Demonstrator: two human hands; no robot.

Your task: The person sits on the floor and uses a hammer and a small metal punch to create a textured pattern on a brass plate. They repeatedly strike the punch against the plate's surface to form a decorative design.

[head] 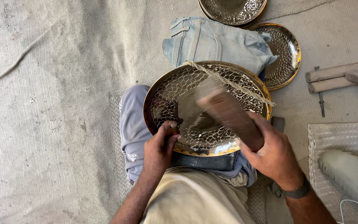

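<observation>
Your right hand [272,155] has a closed grip around a brown wooden block [231,116], blurred, its far end over the tray [175,91] centre. Your left hand [159,149] pinches the tray's rim at 7 o'clock. The tray is round, shiny brass-coloured, embossed with a scale pattern, and rests on your lap. A cord [228,82] crosses its 1 o'clock edge; denim [216,41] lies at 12.
</observation>
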